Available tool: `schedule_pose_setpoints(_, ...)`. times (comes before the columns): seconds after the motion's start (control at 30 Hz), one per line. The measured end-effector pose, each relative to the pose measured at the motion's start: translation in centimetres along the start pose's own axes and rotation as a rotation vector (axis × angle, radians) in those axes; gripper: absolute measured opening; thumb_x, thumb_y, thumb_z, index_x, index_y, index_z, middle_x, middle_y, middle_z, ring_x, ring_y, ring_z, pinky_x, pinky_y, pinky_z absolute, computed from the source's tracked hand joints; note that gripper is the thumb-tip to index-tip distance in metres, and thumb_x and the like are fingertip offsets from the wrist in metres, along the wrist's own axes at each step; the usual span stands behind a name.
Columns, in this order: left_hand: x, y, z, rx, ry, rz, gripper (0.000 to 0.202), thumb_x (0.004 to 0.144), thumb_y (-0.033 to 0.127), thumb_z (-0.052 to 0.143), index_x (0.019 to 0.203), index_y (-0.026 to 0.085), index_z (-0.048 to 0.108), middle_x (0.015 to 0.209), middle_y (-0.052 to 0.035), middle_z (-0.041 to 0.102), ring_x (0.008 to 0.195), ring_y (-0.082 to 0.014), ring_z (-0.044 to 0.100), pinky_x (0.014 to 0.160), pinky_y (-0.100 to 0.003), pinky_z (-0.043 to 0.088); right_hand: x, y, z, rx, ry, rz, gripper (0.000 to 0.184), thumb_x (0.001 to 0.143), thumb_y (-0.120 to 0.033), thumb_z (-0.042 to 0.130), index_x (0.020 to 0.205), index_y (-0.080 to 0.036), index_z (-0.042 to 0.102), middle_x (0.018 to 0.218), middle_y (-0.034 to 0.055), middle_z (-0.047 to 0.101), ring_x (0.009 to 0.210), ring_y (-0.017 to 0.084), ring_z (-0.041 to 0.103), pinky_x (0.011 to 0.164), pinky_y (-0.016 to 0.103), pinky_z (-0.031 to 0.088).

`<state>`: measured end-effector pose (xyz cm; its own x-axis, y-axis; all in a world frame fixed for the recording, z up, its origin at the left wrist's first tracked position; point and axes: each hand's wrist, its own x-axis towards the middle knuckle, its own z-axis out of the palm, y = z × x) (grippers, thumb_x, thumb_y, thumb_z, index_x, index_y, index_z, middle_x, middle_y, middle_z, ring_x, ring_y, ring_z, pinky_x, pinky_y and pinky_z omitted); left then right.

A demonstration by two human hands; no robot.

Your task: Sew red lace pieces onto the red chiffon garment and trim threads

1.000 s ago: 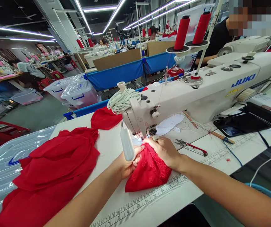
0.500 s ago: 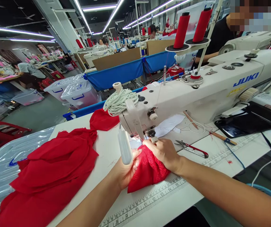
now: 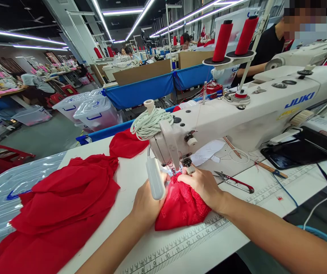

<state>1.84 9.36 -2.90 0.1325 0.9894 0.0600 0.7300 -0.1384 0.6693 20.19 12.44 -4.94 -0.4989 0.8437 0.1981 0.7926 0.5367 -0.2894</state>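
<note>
A small red lace piece (image 3: 182,207) lies bunched on the white table under the needle of a white JUKI sewing machine (image 3: 237,114). My left hand (image 3: 146,201) grips the lace's left edge, fingers curled, partly hidden behind the machine's white lamp (image 3: 155,182). My right hand (image 3: 205,186) presses down on the lace's upper right, fingertips close to the presser foot (image 3: 177,173). Both hands hold the fabric at the needle.
A pile of red fabric (image 3: 61,205) covers the table's left. Red-handled snips (image 3: 234,182) lie right of my right hand, a tablet (image 3: 291,154) beyond. Red thread cones (image 3: 222,40) stand on the machine. A ruler strip (image 3: 180,245) runs along the front edge. Another person sits behind.
My left hand turned palm-down over the lace's left edge and both hands edged closer to the needle. The lace bunched up slightly under them.
</note>
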Motion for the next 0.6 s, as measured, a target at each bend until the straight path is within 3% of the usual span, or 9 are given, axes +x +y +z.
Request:
schedule_pose_setpoints(0.07,0.1,-0.5,0.5,0.095,0.051,0.11,0.015,0.083,0.026,0.049,0.094,0.02,0.058,0.09,-0.0055,0.06,0.076,-0.022,0.055,0.066,-0.034,0.045,0.0,0.0,0.1,0.019,-0.001,-0.005,0.016,0.083,-0.013,0.053,0.078,-0.023,0.064,0.098,0.0016,0.062,0.077,0.014,0.057,0.051,0.023,0.022)
schedule_pose_setpoints(0.2,0.5,-1.0,1.1,0.072,0.02,0.348,0.023,0.089,0.024,0.044,0.105,0.02,0.06,0.101,-0.0082,0.061,0.095,-0.0234,0.056,0.084,-0.037,0.047,0.0,0.0,0.4,0.031,0.015,-0.043,0.017,0.083,-0.013,0.053,0.079,-0.023,0.065,0.095,0.0014,0.063,0.077,0.015,0.057,0.053,0.023,0.024)
schedule_pose_setpoints(0.4,0.7,-2.2,1.3,-0.132,-0.107,0.344,0.024,0.09,0.022,0.037,0.086,0.02,0.061,0.104,-0.0082,0.063,0.093,-0.0199,0.058,0.087,-0.035,0.049,0.1,0.1,0.5,-0.003,0.063,-0.037,0.014,0.083,-0.017,0.055,0.081,-0.025,0.067,0.088,0.0005,0.065,0.067,0.014,0.054,0.05,0.024,0.022)
schedule_pose_setpoints(0.6,0.9,-2.6,1.0,-0.204,-0.13,0.263,0.016,0.088,0.023,0.043,0.092,0.019,0.059,0.097,-0.0066,0.063,0.088,-0.0205,0.059,0.083,-0.034,0.048,0.4,0.1,0.5,0.019,0.109,-0.034,0.015,0.083,-0.02,0.052,0.084,-0.024,0.066,0.083,0.0005,0.065,0.065,0.015,0.055,0.051,0.025,0.024)
